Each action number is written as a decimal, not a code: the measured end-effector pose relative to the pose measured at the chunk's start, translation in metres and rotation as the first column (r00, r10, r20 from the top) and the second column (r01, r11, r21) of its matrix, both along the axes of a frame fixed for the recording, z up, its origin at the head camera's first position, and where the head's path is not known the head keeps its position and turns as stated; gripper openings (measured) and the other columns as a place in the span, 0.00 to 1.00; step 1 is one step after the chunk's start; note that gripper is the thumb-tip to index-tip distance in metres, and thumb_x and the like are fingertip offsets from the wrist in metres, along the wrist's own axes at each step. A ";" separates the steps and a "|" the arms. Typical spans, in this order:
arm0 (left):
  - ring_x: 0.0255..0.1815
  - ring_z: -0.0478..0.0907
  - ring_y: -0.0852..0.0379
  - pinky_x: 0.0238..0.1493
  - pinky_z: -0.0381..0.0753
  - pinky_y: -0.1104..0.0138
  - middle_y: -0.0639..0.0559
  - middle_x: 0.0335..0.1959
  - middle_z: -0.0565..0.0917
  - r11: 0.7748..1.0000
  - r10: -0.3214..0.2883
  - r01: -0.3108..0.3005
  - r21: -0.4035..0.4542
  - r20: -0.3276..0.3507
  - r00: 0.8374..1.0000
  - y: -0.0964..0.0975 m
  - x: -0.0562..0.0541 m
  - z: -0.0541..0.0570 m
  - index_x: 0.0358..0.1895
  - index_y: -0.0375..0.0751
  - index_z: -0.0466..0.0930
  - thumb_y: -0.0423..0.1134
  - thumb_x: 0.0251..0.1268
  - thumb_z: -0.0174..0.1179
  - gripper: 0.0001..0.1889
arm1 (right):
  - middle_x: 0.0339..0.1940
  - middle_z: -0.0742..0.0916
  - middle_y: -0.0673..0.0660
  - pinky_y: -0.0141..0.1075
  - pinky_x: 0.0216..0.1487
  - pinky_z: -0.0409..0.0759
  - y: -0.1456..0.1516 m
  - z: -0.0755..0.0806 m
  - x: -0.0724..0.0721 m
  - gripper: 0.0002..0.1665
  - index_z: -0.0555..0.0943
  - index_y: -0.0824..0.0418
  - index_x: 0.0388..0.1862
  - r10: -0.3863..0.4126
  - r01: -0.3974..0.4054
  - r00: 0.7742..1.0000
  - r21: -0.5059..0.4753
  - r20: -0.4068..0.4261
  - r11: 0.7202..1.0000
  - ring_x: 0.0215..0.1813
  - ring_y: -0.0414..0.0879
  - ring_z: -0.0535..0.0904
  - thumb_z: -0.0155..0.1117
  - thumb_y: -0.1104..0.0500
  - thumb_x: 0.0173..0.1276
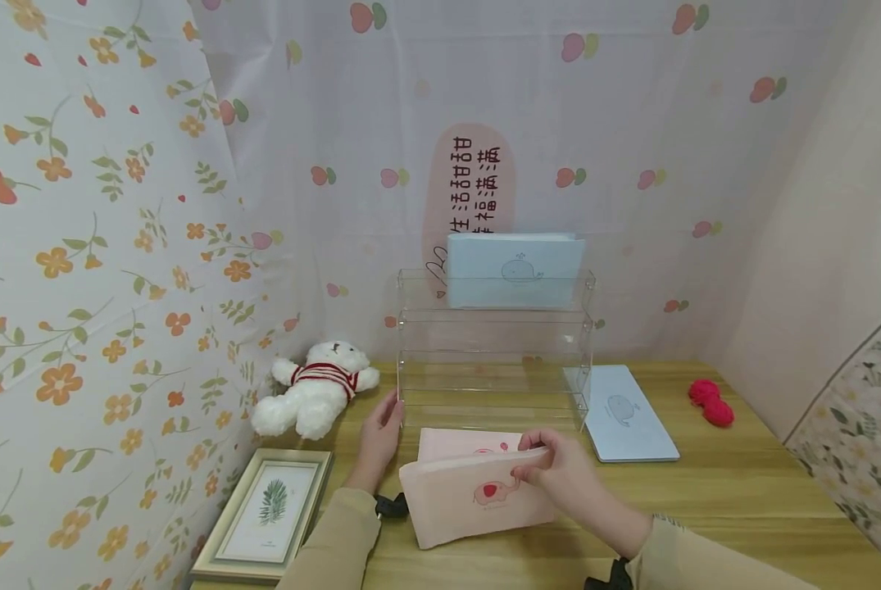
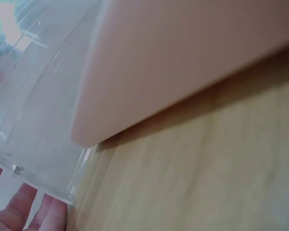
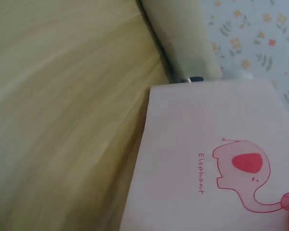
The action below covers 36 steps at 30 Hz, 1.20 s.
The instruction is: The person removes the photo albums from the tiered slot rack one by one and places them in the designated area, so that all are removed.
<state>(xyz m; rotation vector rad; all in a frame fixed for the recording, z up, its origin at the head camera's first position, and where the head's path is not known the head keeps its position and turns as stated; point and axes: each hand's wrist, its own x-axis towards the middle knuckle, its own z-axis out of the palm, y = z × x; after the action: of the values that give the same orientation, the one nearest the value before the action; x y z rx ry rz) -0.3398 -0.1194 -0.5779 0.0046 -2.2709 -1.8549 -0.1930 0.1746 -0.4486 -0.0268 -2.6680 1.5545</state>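
The right hand pinches the pink notebook beside the relaxed left hand.

Looks like a home. Has flowery cloth left of the left fingers and fruit-print cloth hanging straight past them. Has a fluffy teddy bear and a framed leaf picture near the left fingers, red yarn well right of the right fingers, and a wooden table below.
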 end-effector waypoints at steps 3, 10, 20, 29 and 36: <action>0.76 0.80 0.37 0.78 0.79 0.42 0.37 0.75 0.83 1.000 -0.004 0.004 0.004 0.003 1.000 -0.001 -0.001 -0.001 0.79 0.42 0.77 0.47 0.88 0.58 0.25 | 0.42 0.89 0.53 0.30 0.43 0.79 0.001 -0.001 0.005 0.20 0.84 0.59 0.39 -0.004 0.003 1.000 0.021 0.007 1.000 0.45 0.44 0.82 0.87 0.71 0.54; 0.76 0.80 0.35 0.78 0.78 0.41 0.35 0.74 0.83 1.000 -0.002 0.002 0.001 0.000 1.000 -0.002 -0.002 -0.001 0.79 0.41 0.77 0.46 0.88 0.58 0.25 | 0.37 0.83 0.52 0.30 0.39 0.79 0.012 -0.003 0.008 0.22 0.85 0.54 0.40 0.203 -0.197 0.979 0.145 -0.029 0.970 0.40 0.42 0.76 0.88 0.67 0.54; 0.79 0.77 0.36 0.82 0.75 0.43 0.36 0.78 0.79 0.999 -0.025 0.025 0.025 0.012 1.000 -0.002 -0.001 0.000 0.80 0.40 0.75 0.46 0.88 0.58 0.26 | 0.37 0.82 0.46 0.30 0.37 0.77 0.026 -0.010 0.000 0.28 0.86 0.46 0.47 0.447 -0.418 0.894 0.348 -0.005 0.839 0.38 0.37 0.73 0.91 0.64 0.52; 0.77 0.79 0.37 0.80 0.77 0.43 0.38 0.76 0.82 1.000 -0.011 0.011 0.026 0.011 1.000 -0.001 0.000 0.001 0.79 0.43 0.77 0.47 0.88 0.59 0.25 | 0.41 0.81 0.48 0.32 0.42 0.79 0.030 -0.018 -0.005 0.27 0.85 0.44 0.51 0.494 -0.505 0.860 0.356 0.129 0.786 0.43 0.44 0.75 0.90 0.60 0.56; 0.75 0.80 0.38 0.78 0.79 0.44 0.37 0.74 0.83 0.999 -0.020 0.020 0.039 -0.009 1.000 0.000 0.001 0.000 0.79 0.41 0.77 0.45 0.88 0.58 0.25 | 0.41 0.83 0.45 0.36 0.45 0.82 0.024 -0.033 -0.003 0.27 0.85 0.45 0.51 0.490 -0.509 0.855 0.454 0.169 0.731 0.40 0.39 0.76 0.90 0.57 0.56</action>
<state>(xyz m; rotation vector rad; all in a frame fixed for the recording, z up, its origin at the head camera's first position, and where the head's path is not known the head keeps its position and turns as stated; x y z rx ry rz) -0.3389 -0.1198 -0.5779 -0.0195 -2.2364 -1.9059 -0.1956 0.1988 -0.4820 0.7554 -3.1840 0.8876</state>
